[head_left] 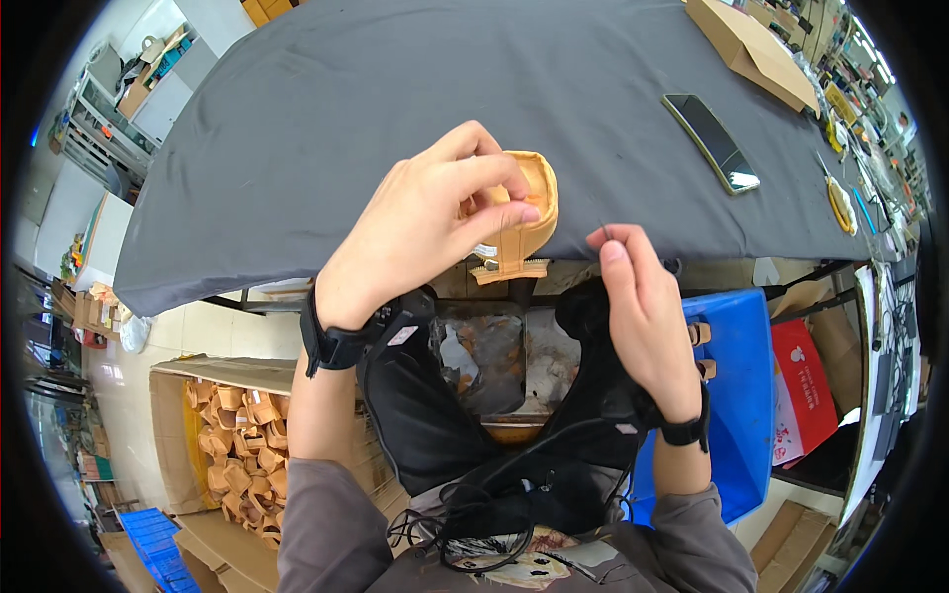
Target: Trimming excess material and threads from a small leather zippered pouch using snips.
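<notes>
At the near edge of the grey-covered table, my left hand (420, 212) grips a small tan pouch (534, 229) with a rounded rim. Its thumb and fingers close over the pouch's opening and hide part of it. A strip of zipper (509, 272) runs along the pouch's lower end, with a small white label beside it. Apart from it, to the right, my right hand (647, 311) is closed in a pinch. A thin dark sliver (605, 229) sticks up from its fingertips; it is too small to name.
A phone (710, 143) and a cardboard box (756, 49) lie on the table (326, 128). Yellow-handled snips (840, 203) are at the right edge. Below left, a carton (168, 435) holds several tan pouches (242, 445). A blue bin (741, 395) stands below right, beside a red box (803, 385).
</notes>
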Demonstrator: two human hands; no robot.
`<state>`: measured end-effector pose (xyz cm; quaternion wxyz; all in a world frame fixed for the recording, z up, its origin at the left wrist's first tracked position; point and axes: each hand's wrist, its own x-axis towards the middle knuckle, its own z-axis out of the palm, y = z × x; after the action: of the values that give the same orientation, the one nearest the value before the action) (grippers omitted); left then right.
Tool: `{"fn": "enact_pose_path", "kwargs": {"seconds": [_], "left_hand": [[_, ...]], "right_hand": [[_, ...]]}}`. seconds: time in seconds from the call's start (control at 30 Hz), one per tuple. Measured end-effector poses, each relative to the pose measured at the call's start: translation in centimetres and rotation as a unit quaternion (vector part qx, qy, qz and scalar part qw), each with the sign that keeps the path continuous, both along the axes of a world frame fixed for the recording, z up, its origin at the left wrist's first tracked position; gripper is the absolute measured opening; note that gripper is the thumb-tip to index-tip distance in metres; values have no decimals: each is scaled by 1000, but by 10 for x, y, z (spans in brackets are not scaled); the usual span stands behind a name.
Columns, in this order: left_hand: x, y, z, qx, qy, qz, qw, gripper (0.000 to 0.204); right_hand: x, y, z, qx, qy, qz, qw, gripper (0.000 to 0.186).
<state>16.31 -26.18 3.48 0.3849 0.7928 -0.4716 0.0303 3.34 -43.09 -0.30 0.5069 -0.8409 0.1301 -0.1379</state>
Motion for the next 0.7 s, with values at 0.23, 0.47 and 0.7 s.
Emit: {"fn": "enact_pose_path", "kwargs": {"seconds": [0.23, 0.47, 0.7], "left_hand": [[6, 1, 2, 37, -99, -37, 994, 13], [10, -1, 2, 52, -143, -51, 987, 15], [10, -5, 0, 46, -171, -54, 983, 16]], "right_hand": [[-9, 20, 17, -66, 13, 50, 996, 27], [-5, 30, 24, -69, 9, 37, 997, 28], [-3, 35, 22, -22, 5, 4, 1000, 26]]}}
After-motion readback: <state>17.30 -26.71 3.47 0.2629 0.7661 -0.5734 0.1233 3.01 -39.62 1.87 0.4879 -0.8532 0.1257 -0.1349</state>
